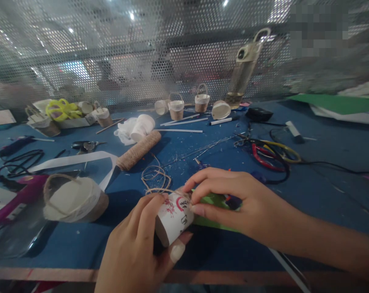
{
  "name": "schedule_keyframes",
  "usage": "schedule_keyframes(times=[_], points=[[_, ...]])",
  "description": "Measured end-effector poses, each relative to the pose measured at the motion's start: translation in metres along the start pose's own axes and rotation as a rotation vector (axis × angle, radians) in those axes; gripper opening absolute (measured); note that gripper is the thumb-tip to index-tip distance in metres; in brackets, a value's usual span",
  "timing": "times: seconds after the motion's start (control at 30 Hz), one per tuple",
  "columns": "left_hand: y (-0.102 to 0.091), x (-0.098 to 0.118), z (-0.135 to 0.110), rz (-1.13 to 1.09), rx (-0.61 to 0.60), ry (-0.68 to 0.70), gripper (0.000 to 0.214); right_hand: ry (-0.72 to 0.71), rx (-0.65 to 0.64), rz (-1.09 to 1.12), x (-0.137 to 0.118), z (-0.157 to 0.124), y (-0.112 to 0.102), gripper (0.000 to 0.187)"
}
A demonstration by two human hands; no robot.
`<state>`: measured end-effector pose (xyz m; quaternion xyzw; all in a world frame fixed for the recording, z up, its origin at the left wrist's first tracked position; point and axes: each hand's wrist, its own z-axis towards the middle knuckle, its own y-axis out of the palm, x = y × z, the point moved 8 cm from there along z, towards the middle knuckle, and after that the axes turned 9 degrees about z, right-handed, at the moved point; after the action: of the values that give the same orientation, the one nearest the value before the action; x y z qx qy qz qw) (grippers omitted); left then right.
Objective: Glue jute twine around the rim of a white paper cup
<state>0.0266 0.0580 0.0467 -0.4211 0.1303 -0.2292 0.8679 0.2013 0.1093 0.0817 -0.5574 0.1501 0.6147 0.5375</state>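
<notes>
My left hand grips a small white paper cup with red and black print, lying on its side near the table's front edge. My right hand pinches brown jute twine against the cup's bottom end. The twine loops on the blue table and leads back to a twine spool lying further off. A green sheet lies under my right hand.
A twine-wrapped cup basket lies at left beside a purple glue gun. Several finished cup baskets stand at the back before a perforated metal screen. Yellow scissors, small scissors, white strips and cables are scattered about.
</notes>
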Motion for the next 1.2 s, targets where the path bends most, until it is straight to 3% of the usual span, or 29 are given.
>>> schedule_keyframes(times=[0.8, 1.2], points=[[-0.0034, 0.0026, 0.0004, 0.002, 0.006, -0.009, 0.048, 0.018, 0.035, 0.027, 0.0056, -0.0015, 0.0023, 0.009], [-0.0034, 0.0029, 0.0043, -0.002, -0.003, -0.014, 0.048, -0.062, 0.046, 0.025, 0.0029, -0.0047, 0.0037, 0.01]])
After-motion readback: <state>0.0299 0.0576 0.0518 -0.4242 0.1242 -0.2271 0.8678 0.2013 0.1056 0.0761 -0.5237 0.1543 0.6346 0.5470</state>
